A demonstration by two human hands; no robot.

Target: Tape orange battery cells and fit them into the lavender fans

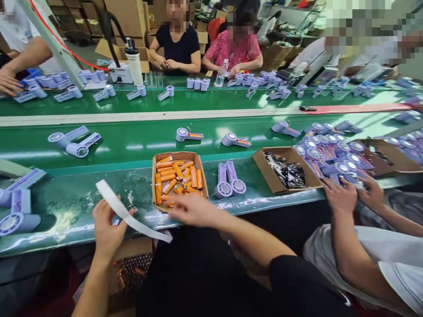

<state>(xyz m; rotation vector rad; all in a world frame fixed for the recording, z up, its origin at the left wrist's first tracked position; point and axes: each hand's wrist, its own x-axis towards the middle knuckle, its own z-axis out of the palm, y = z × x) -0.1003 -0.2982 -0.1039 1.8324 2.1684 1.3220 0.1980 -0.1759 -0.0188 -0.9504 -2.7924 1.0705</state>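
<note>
My left hand [110,226] is closed on a white paper-like strip [114,198], pinched between thumb and fingers. The strip curves from above the hand down to the right, its lower end over the bench edge. At the near right corner of a cardboard box [153,174] is my right hand [191,210], fingers stretched toward the orange cylindrical batteries [178,171] inside. Nothing shows plainly in those fingers, which are slightly blurred. Right of the box, two lilac handheld fan bodies [230,178] lie side by side with their handles pointing away.
Lilac fan parts [22,207] lie at the left. A box of black parts [280,169] stands right of centre, near a co-worker's hands [340,196] and piled fan parts. Behind runs a green conveyor belt [139,141] carrying fan bodies. Several people sit across it.
</note>
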